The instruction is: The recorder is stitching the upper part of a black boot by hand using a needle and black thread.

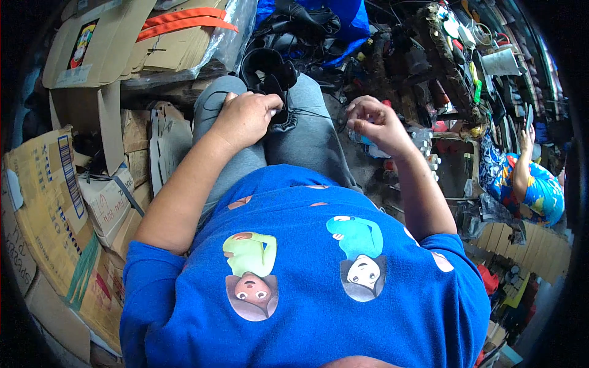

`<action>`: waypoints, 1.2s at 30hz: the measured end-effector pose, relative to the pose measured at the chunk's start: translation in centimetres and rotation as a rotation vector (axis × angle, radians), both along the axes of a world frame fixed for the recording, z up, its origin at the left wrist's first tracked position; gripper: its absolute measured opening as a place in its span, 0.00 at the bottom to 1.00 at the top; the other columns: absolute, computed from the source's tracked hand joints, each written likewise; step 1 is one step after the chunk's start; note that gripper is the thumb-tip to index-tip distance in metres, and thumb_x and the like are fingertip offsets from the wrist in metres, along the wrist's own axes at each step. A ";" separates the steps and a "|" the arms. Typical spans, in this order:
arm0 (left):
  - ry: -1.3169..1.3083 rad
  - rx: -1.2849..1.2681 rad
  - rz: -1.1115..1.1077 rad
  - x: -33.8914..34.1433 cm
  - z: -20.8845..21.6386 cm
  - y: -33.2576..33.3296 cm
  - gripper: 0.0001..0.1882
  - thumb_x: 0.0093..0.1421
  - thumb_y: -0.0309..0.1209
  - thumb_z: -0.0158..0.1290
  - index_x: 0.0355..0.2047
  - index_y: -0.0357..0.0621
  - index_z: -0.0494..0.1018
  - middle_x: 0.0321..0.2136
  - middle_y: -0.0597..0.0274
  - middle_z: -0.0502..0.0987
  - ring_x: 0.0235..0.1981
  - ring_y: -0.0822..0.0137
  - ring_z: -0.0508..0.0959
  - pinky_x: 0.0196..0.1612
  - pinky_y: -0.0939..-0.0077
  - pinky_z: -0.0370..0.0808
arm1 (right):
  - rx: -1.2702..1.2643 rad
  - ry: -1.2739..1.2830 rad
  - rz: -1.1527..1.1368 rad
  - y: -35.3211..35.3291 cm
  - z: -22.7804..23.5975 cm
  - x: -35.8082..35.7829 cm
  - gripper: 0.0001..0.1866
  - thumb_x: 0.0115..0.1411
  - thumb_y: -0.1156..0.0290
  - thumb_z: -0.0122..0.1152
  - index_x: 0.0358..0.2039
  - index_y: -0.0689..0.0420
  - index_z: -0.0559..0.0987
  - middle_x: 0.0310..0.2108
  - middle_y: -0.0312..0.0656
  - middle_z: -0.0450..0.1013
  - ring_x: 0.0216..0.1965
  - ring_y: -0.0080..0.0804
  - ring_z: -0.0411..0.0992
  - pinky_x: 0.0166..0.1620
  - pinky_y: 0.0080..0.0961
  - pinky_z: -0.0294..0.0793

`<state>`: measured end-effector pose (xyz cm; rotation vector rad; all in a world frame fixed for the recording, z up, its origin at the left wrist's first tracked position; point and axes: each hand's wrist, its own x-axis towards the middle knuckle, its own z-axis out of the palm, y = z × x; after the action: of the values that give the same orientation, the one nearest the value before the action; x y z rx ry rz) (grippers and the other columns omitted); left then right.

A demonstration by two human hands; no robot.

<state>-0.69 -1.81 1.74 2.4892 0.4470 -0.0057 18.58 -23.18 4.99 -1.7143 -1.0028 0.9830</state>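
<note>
A black shoe-like leather piece (261,64) with an open top rests between my knees. My left hand (248,119) is closed on its near left edge, and its lower end (283,121) hangs between my thighs. A thin dark thread (313,113) runs from the piece across my right thigh toward the right side. Raised beyond that thigh, my right hand (377,126) has its fingers curled and thumb drawn in. Whatever it may pinch is too small to see. Another dark thread (211,101) lies over my left knee.
Flattened cardboard boxes (49,227) stack up on the left, with orange strips (184,21) on top farther back. More black pieces (300,30) and a blue plastic sheet (350,30) lie ahead. On the right, a cluttered bench (445,67) and small bottles (426,150) stand before another person (534,184).
</note>
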 end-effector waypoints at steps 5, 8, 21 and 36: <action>-0.024 -0.013 0.061 0.2 -0.3 -0.2 0.11 0.56 0.43 0.51 0.33 0.52 0.77 0.27 0.59 0.78 0.32 0.56 0.77 0.45 0.57 0.62 | -0.196 0.118 0.079 0.6 0.3 1.4 0.08 0.53 0.68 0.63 0.28 0.58 0.74 0.28 0.29 0.70 0.32 0.18 0.66 0.39 0.19 0.65; 0.170 -0.047 0.136 2.0 1.9 -0.6 0.18 0.52 0.51 0.54 0.28 0.51 0.78 0.27 0.57 0.79 0.35 0.55 0.78 0.45 0.53 0.62 | -0.278 0.257 0.147 -0.7 -1.2 1.9 0.07 0.54 0.70 0.60 0.32 0.58 0.76 0.28 0.29 0.71 0.33 0.17 0.68 0.40 0.18 0.66; 0.255 -0.028 0.162 2.7 2.2 -1.3 0.21 0.46 0.54 0.58 0.25 0.49 0.78 0.26 0.58 0.79 0.36 0.58 0.78 0.44 0.59 0.62 | -0.021 -0.315 -0.072 1.1 -3.6 -4.0 0.11 0.48 0.66 0.69 0.30 0.57 0.81 0.30 0.39 0.71 0.30 0.29 0.72 0.33 0.24 0.71; 0.158 0.027 0.166 2.5 0.6 -1.6 0.23 0.46 0.55 0.58 0.21 0.46 0.74 0.21 0.58 0.78 0.31 0.56 0.77 0.41 0.56 0.61 | -0.122 -0.416 0.020 4.6 -2.7 1.1 0.08 0.56 0.71 0.57 0.35 0.61 0.75 0.31 0.49 0.75 0.34 0.44 0.74 0.38 0.33 0.72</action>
<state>1.86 -3.42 2.36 2.4807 0.7236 -0.1310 19.73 -18.63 2.29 -2.0656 -1.2451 0.7245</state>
